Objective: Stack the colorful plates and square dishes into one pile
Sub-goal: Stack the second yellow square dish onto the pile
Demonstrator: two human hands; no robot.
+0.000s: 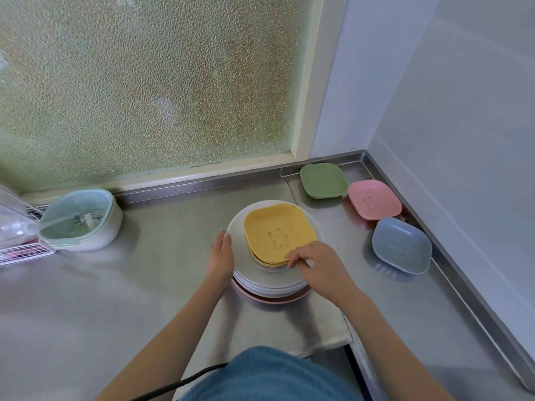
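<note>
Right hand (314, 263): fingertips curled on the near edge of the yellow square dish (278, 231), prob. squaring it on the pile. Left hand (221, 253): flat, open, pressed to the white plates' (240, 256) rim to steady the stack; pink plate (269, 299) at bottom. Green dish (323, 180), pink dish (375, 202), blue dish (401, 245) sit apart at right on the steel counter (144, 285), not yet stacked.

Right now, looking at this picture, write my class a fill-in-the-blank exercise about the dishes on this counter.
1. The top dish on the pile is coloured ____.
2. The number of square dishes not yet stacked is ____.
3. Of those, the blue dish lies nearest; farthest is the ____ one.
4. The right hand touches the top dish; the left hand touches the ____ plate.

Missing words: yellow; three; green; white
</note>
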